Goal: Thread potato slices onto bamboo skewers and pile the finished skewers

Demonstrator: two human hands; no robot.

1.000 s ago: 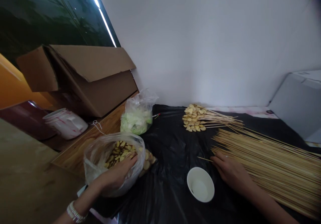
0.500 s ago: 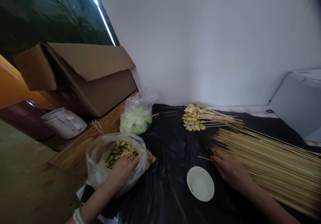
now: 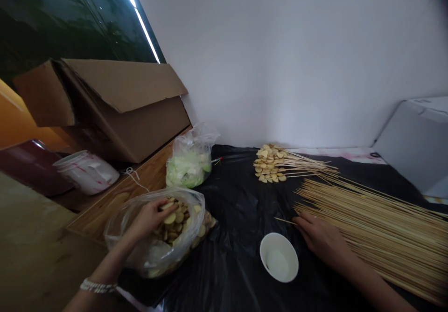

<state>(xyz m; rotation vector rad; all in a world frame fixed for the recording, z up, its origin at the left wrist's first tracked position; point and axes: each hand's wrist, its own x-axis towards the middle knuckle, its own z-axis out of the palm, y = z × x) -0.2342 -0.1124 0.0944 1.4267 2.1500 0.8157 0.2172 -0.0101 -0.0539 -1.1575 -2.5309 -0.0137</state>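
My left hand (image 3: pixel 149 216) is inside a clear plastic bag (image 3: pixel 140 251) of pale potato slices (image 3: pixel 178 218), fingers pinched on one slice at the bag's mouth. My right hand (image 3: pixel 320 237) rests on the black plastic sheet (image 3: pixel 238 200), fingers closed on a thin bamboo skewer (image 3: pixel 285 220) whose tip points left. A wide pile of bare skewers (image 3: pixel 371 218) lies just right of that hand. A small white bowl (image 3: pixel 279 257) stands between my hands.
Finished skewers loaded with potato slices (image 3: pixel 271 165) lie near the white wall. A bag of green leaves (image 3: pixel 189 162), an open cardboard box (image 3: pixel 119 107), a white tub (image 3: pixel 86 172) and a grey box (image 3: pixel 416 144) border the work area.
My left hand has moved up and left from the bag's front side into its mouth and pinched a slice; the bag has shifted and flattened. The right hand has stayed put.
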